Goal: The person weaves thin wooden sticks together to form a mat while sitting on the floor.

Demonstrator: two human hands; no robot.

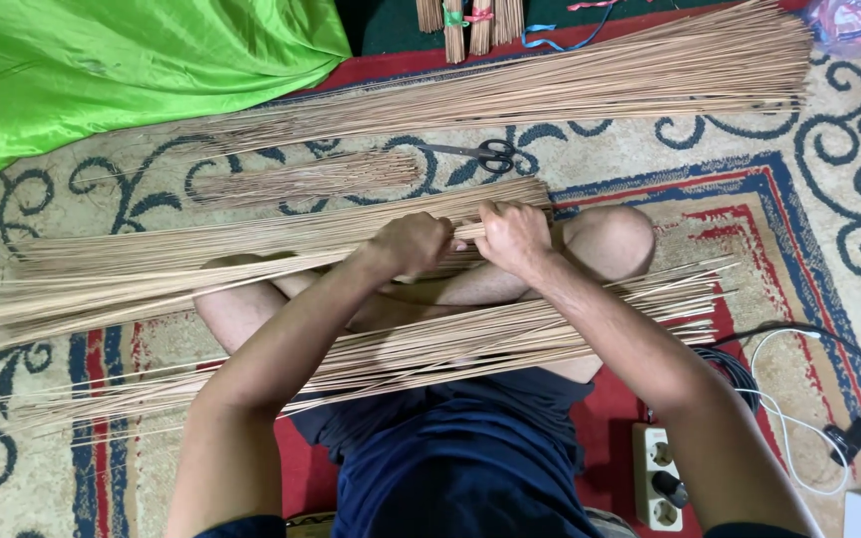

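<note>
Centrally, a long bundle of thin sticks (pixel 251 244) is held in both hands above the crossed bare legs of a seated person. The left hand (pixel 409 244) is closed in a fist around the bundle, and the right hand (pixel 515 237) is closed on the same bundle just beside it, near the bundle's right end; both grips are tight on the sticks, with knuckles turned up. The bundle runs from the hands far out to the left, fanning slightly over the patterned carpet (pixel 829 199).

A second layer of loose sticks (pixel 430 349) is laid across the lap, between the held bundle and the dark blue shorts (pixel 460 458), and both forearms cross over it. A smaller, shorter bunch of sticks (pixel 311 177) is seen on the carpet just beyond the hands, and a pair of black-handled scissors (pixel 480 153) lies right of that bunch, apart from both hands. Farther off, a large pile of long sticks (pixel 570 85) stretches across the upper part of the view, nearly to the right edge. Tied bundles (pixel 470 20) are partly cut off at the top edge.

A bright green cloth (pixel 122 70) is spread over the upper left corner. At the lower right, a white power strip (pixel 658 476) with a dark plug in it rests on the floor beside the right arm, with black and white cables (pixel 789 369) looped close by.
</note>
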